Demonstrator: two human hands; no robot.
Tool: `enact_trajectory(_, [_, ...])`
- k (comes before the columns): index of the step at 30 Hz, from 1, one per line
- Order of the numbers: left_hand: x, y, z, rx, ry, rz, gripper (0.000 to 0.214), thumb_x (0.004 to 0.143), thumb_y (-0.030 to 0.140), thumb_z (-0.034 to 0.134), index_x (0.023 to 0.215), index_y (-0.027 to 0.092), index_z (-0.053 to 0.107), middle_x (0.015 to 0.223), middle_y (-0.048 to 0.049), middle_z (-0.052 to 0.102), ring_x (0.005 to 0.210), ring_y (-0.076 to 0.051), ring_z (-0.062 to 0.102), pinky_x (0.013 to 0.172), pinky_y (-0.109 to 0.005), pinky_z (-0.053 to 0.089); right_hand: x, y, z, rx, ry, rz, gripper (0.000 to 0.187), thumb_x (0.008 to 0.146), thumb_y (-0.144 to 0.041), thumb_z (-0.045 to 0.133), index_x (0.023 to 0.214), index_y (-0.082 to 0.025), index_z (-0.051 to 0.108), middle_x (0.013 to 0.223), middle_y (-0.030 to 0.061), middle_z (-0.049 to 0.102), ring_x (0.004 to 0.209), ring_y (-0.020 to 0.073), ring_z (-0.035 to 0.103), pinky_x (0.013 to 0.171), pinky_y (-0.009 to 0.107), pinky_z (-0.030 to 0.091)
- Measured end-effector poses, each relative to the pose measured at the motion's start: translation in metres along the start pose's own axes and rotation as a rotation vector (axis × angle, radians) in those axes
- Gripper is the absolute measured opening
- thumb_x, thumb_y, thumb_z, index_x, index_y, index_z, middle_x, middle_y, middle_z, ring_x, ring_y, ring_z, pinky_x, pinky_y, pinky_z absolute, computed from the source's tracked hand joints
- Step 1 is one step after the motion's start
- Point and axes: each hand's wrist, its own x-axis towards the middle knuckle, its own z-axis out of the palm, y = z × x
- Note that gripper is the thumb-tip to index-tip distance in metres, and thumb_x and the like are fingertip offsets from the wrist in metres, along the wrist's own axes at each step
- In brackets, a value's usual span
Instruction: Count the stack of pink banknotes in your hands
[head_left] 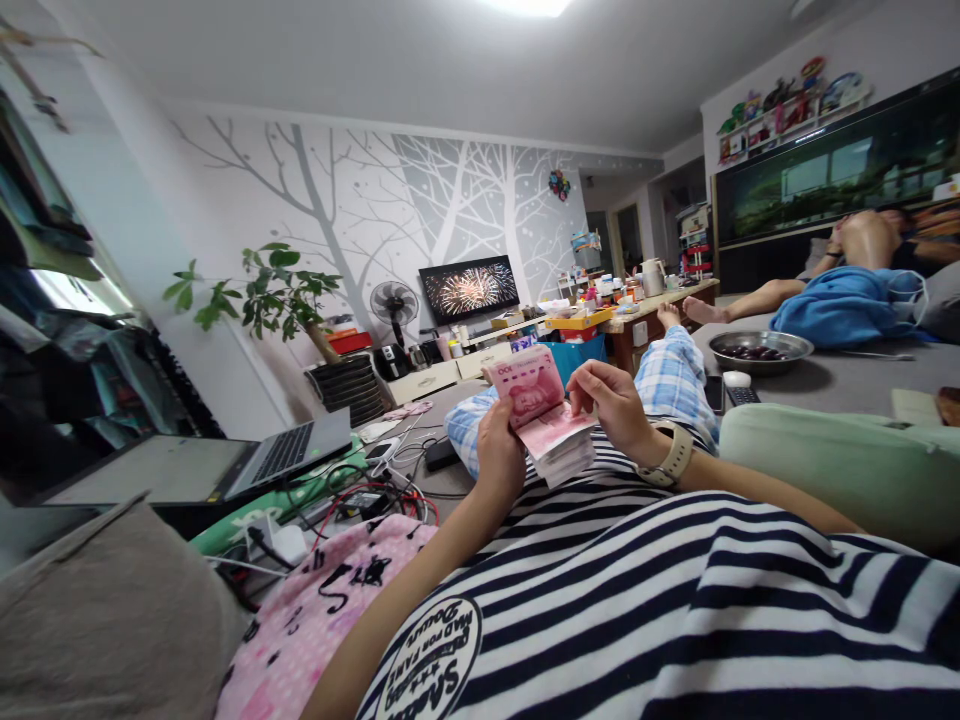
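Head view. Clasped a thick, rectangular stack of pink paper banknotes (pixel 559 445) in the left hand (pixel 500 455), low over the soft striped shirt (pixel 675 600). Bent the smooth top note (pixel 525 388) upward, pinched at its edge by the right hand (pixel 616 408), fingers (pixel 583 383) curled narrow.

Banknotes (pixel 540 415): thin paper, pinkish-red print, matt, slightly curled.
Watch strap (pixel 679 455): pale beige, smooth, rubbery or plastic look, faint sheen.
Striped shirt (pixel 675 600): soft knit cloth, matt, with a flat white printed badge.
Checked trousers (pixel 675 375): light woven cloth, matt.
Bowl (pixel 759 350): metal, shiny along the rim.
Laptop (pixel 225 465): grey casing, smooth and matt; whether it is metal or plastic cannot be told.
Pink blanket (pixel 315 610): soft cloth, matt, black printed marks.
Green cushion (pixel 840 465): smooth matt cloth.
Television screen (pixel 469 288): glossy.
Low table (pixel 660 300): wood, brown, smooth.
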Motion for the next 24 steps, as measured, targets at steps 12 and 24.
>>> enact_trajectory(12, [0.018,-0.043,0.0,-0.269,-0.14,-0.098,0.025,0.07,0.036,0.064,0.09,0.02,0.064,0.086,-0.0066,0.071,0.082,-0.023,0.068,0.072,-0.035,0.052,0.006,0.009,-0.001,-0.039,0.073,0.086,0.034,0.074,-0.05,0.066,0.068,-0.019,0.052,0.061,-0.0036,0.048,0.057,0.0108,0.041,0.054,0.025,0.033])
enact_trajectory(24, [0.003,-0.009,0.0,-0.054,-0.033,-0.008,0.02,0.082,0.025,0.05,0.067,0.019,0.063,0.082,-0.0091,0.07,0.084,-0.024,0.063,0.077,-0.036,0.051,0.005,0.008,-0.002,-0.097,0.067,0.05,0.034,0.079,-0.048,0.061,0.063,-0.019,0.051,0.059,-0.0036,0.042,0.057,0.0112,0.036,0.055,0.026,0.03])
